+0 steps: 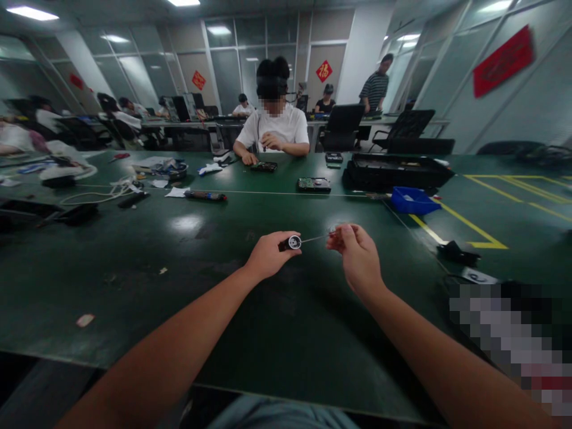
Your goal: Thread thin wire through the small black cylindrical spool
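My left hand (268, 255) is closed around a small black cylinder with a silver ring-shaped end (294, 242), which faces me. Inside the ring some detail shows, too small to make out. My right hand (355, 253) pinches a thin shiny rod (315, 239), which points left to the side of the cylinder. Whether the rod's tip touches the cylinder, I cannot tell. Both hands are raised above the green table (170, 286), and the fingers hide most of what they hold.
Across the table a person (273, 122) handles a circuit-board device (263, 167). Another green-board device (314, 185) lies nearer, left of a black case (397, 173) and a blue tray (413, 201). An electric screwdriver (206, 195) and white cable (105, 193) lie to the left.
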A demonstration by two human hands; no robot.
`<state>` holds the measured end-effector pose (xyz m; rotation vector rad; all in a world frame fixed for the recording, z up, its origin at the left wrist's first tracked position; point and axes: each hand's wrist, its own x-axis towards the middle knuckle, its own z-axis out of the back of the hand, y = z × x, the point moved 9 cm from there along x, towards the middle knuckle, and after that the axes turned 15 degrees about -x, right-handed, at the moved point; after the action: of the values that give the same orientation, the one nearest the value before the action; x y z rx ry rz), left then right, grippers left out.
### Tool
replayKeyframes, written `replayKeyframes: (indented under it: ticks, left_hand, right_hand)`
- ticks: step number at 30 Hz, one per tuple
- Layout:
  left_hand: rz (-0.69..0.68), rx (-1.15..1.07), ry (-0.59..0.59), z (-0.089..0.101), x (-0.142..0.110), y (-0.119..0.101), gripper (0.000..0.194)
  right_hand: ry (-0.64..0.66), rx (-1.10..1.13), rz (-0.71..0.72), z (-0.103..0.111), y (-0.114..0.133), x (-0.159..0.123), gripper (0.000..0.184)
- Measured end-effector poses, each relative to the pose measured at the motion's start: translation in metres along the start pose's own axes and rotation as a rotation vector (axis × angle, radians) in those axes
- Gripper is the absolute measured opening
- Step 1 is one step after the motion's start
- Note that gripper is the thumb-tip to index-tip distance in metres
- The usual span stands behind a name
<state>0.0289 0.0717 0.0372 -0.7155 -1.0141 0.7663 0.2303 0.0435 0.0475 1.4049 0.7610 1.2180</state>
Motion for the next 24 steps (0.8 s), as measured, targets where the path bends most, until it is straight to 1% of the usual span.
replayKeyframes:
  ticks: [4, 8, 13, 16, 18, 21, 24]
  left_hand:
    - [-0.002, 0.014, 0.006, -0.001, 0.0, -0.001, 0.042]
    - [-0.013, 0.03, 0.018, -0.001, -0.001, -0.004, 0.041]
    - [-0.02, 0.038, 0.012, -0.001, -0.001, -0.004, 0.041]
    - [-0.028, 0.049, 0.03, -0.002, -0.001, -0.005, 0.039]
    - [-0.023, 0.056, 0.043, -0.002, -0.001, -0.006, 0.037]
    - [-0.022, 0.052, 0.051, -0.003, -0.001, -0.006, 0.037]
    - [-0.025, 0.044, 0.048, -0.002, -0.001, -0.005, 0.038]
  right_hand:
    - [0.001, -0.179, 0.148, -0.001, 0.018, -0.006, 0.023]
    - [0.002, -0.403, 0.241, -0.004, 0.03, -0.013, 0.022]
    - [-0.001, -0.53, 0.363, -0.007, 0.046, -0.022, 0.022]
    - [0.007, -0.639, 0.442, -0.01, 0.057, -0.027, 0.021]
    - [-0.013, -0.721, 0.478, -0.009, 0.062, -0.029, 0.025]
    - [-0.039, -0.772, 0.5, -0.008, 0.066, -0.03, 0.032]
    - [-0.004, -0.749, 0.522, -0.011, 0.067, -0.031, 0.024]
